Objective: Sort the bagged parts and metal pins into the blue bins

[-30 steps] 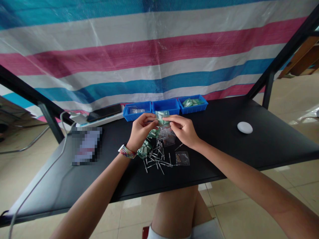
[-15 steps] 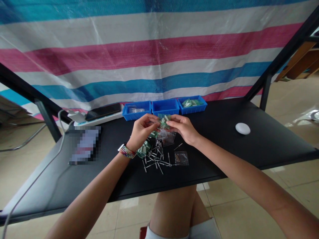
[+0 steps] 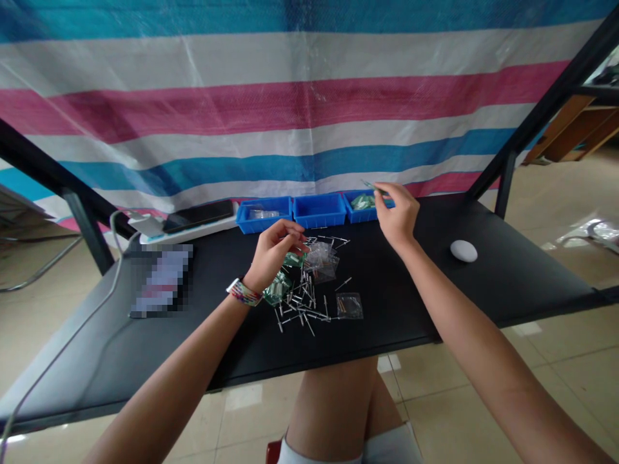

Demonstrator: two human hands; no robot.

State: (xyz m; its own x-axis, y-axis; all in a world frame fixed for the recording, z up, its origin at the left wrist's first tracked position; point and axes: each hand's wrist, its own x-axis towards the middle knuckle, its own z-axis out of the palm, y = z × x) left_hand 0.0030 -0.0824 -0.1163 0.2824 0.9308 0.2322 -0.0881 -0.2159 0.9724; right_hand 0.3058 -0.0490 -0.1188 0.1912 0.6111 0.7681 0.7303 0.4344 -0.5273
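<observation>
Along the back edge of the black tabletop point(image 3: 387, 283), toward its left corner, a black phone point(image 3: 198, 216) lies on a white power strip point(image 3: 206, 231), beside the left blue bin point(image 3: 261, 226) with clear bags point(image 3: 264, 214). Nearer the front edge, the left hand point(image 3: 276, 250) hangs over loose green packets point(image 3: 276, 288) and scattered blind rivets point(image 3: 306, 283), probably to stay close to the pile; its fingers curl toward the thumb, and I cannot tell whether anything sits between them. Clear sachets point(image 3: 324, 258) lie just right of it, in front of the middle blue bin point(image 3: 322, 218). Above the right blue bin point(image 3: 360, 217), which holds green sachets point(image 3: 362, 202), the right hand point(image 3: 400, 212) pinches a small green packet point(image 3: 370, 185) near one end, seemingly leaving the rest free; the wrist is raised, the forearm slanting up. Near the right edge rests a white oval object point(image 3: 463, 251).
</observation>
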